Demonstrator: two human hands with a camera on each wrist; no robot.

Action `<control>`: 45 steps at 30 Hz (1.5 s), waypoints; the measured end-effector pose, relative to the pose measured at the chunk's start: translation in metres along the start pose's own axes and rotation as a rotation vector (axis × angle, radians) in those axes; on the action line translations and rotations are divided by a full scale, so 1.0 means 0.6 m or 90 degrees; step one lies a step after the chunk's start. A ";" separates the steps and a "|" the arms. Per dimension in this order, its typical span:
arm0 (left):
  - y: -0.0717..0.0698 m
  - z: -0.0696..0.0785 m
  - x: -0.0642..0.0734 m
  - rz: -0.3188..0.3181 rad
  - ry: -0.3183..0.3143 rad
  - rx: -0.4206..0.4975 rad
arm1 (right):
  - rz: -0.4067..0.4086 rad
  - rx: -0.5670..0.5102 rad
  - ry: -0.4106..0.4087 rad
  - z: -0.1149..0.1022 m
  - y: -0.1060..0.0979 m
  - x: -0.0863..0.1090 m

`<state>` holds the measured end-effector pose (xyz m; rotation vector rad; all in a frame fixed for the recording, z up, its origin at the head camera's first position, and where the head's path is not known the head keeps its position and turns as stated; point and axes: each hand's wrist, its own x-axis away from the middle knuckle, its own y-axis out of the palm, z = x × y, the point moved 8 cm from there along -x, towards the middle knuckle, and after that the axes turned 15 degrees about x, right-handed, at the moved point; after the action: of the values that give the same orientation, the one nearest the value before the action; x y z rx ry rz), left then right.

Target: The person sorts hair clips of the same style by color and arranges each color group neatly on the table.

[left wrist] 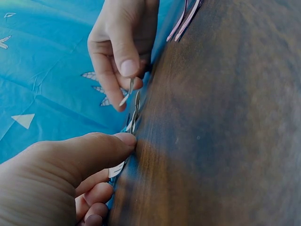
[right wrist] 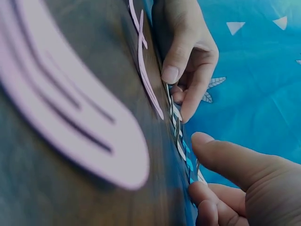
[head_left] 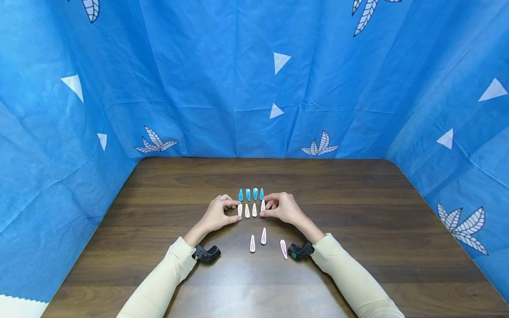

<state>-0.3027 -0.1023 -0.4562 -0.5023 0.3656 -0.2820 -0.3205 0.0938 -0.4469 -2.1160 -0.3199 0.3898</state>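
Note:
Cream snap hair clips stand in a short row at the middle of the table in the head view. My left hand (head_left: pixel 216 214) pinches the leftmost cream hair clip (head_left: pixel 240 210) by its two ends, thumb at the near end. At the row's right end, my right hand (head_left: pixel 284 208) holds another cream hair clip (head_left: pixel 263 206) between thumb and fingers; the left wrist view shows this clip (left wrist: pixel 126 98) raised off the table. Between the hands lie two more cream clips (head_left: pixel 247 210). Just behind runs a row of several blue hair clips (head_left: pixel 248 194).
Three pink hair clips lie nearer me: one (head_left: pixel 252 244), a second (head_left: pixel 263 236), and a slanted third (head_left: pixel 283 249) by the right wrist camera (head_left: pixel 301 251). Another wrist camera (head_left: pixel 207 255) sits on the left arm. Blue cloth (head_left: pixel 254 88) surrounds the wooden table (head_left: pixel 358 212) at back and sides.

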 end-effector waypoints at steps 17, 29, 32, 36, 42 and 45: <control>-0.002 0.001 0.000 -0.002 -0.003 -0.001 | -0.016 0.025 -0.004 -0.001 0.015 0.000; -0.001 -0.001 -0.001 0.001 -0.001 0.004 | -0.009 0.031 -0.011 -0.001 0.017 0.000; -0.001 -0.001 -0.001 0.000 -0.002 0.004 | -0.010 0.028 -0.013 -0.001 0.017 0.001; -0.001 -0.001 0.000 0.001 0.002 0.004 | -0.010 0.024 -0.012 -0.001 0.017 0.001; -0.001 0.000 0.001 0.006 0.008 0.008 | -0.009 0.013 -0.019 -0.002 0.015 0.003; -0.001 0.002 0.001 0.008 0.014 0.007 | -0.006 -0.007 -0.021 -0.003 0.009 0.006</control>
<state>-0.3017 -0.1025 -0.4553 -0.4854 0.3887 -0.2773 -0.3162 0.0908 -0.4509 -2.1192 -0.3522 0.4192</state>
